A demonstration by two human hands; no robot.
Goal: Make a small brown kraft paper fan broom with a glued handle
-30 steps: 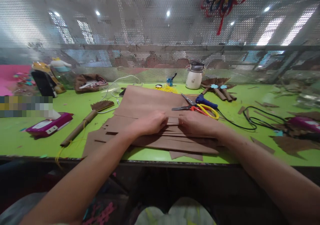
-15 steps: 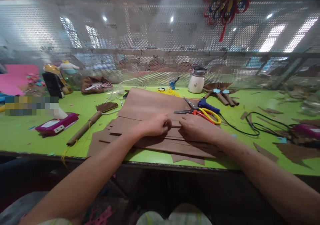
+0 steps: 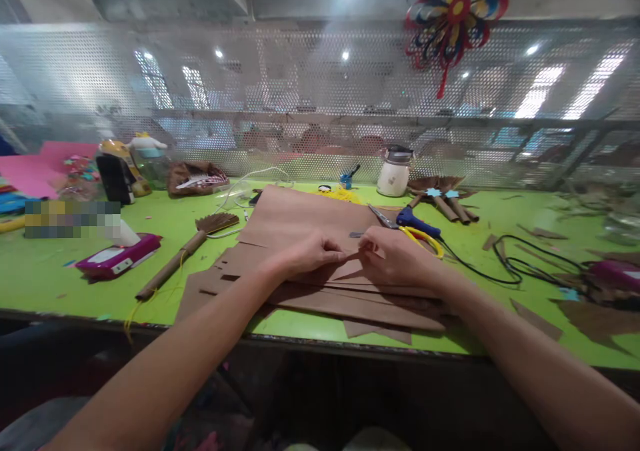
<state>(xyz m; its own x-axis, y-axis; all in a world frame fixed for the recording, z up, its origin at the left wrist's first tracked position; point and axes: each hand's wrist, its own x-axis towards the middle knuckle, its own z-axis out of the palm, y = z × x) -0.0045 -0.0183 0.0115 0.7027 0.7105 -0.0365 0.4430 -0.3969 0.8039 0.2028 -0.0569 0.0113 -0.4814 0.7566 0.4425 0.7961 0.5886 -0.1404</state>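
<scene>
Over a stack of brown paper sheets (image 3: 300, 212), my left hand (image 3: 313, 252) is closed in a pinch on one end of a small brown paper strip (image 3: 353, 255). My right hand (image 3: 395, 254) pinches the strip's other end, fingers curled. The strip is narrow and partly hidden by my fingertips. Right behind my right hand lie scissors with a yellow handle (image 3: 425, 240), their red handle now covered, and a blue glue gun (image 3: 419, 223).
A rolled-paper stick with a fanned end (image 3: 173, 264) lies left, beside a purple power strip (image 3: 119, 257). A white jar (image 3: 394, 173) and several similar fan-ended sticks (image 3: 447, 205) stand or lie at the back. A black cable (image 3: 480, 277) and paper scraps (image 3: 595, 321) lie right.
My hands have lifted slightly off the sheets and the strip between them shows tilted. My right hand now covers more of the scissors. The view has tipped up a little.
</scene>
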